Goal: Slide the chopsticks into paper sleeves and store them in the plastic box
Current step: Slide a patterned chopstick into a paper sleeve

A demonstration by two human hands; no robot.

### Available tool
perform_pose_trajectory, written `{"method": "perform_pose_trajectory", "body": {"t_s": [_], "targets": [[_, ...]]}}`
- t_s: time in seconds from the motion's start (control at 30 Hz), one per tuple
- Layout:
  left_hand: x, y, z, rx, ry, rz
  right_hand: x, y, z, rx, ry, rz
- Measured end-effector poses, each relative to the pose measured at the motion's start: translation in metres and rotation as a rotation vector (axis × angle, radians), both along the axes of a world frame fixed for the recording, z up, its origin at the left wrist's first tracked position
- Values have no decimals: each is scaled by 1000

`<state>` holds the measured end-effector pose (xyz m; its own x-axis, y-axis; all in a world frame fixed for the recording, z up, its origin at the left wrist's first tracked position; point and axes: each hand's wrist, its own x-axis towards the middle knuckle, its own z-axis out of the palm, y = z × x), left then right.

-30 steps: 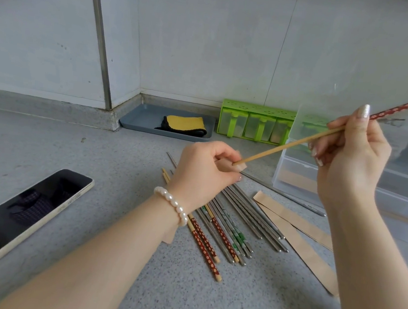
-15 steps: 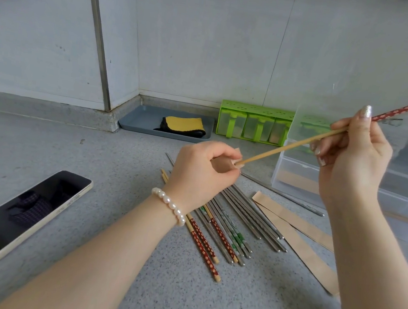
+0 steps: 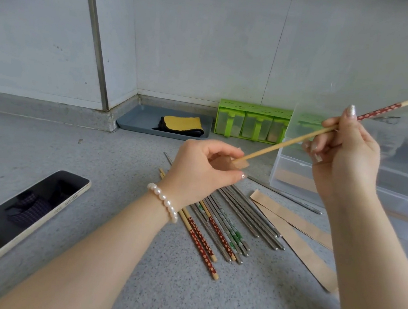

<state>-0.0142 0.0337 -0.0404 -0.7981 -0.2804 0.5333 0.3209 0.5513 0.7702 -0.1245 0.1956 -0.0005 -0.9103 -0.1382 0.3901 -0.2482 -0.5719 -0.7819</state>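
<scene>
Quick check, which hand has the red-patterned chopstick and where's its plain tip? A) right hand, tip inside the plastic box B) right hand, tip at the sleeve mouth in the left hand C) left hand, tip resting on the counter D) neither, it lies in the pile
B: the right hand grips the red-patterned chopstick mid-shaft, and its plain tip meets the paper sleeve pinched in the left hand.
</scene>
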Motion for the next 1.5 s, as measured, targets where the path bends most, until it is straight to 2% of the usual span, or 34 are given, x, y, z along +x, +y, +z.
{"method": "perform_pose_trajectory", "body": {"t_s": [0.07,0.17,0.33,0.43,0.53,0.6,0.77,0.87,0.93,1.1,1.23,1.5], "targets": [[3,-3,4,24,-70,-102,-4,3,0,-13,-57,13],[5,-4,7,-53,-141,-151,-8,8,0,-16,-124,17],[6,3,4,-23,-244,-173,-6,8,-1,155,15,-116],[6,6,3,28,-240,-180,-5,5,-2,263,25,-222],[4,7,3,64,-272,-198,-7,2,-6,347,28,-240],[2,6,3,119,-288,-225,-9,-1,-8,379,24,-158],[0,2,1,293,-326,-282,-12,-7,-14,480,-84,256],[-1,1,-1,345,-330,-293,-10,-8,-15,583,-105,366],[-2,1,-1,350,-331,-297,-11,-7,-12,538,-141,294],[-2,3,-1,307,-340,-280,-19,-4,-12,226,-135,92],[-3,3,-1,242,-335,-188,-20,-6,-13,282,-161,68],[-4,5,-4,339,-328,-199,-20,-14,-16,423,-111,143]]}}
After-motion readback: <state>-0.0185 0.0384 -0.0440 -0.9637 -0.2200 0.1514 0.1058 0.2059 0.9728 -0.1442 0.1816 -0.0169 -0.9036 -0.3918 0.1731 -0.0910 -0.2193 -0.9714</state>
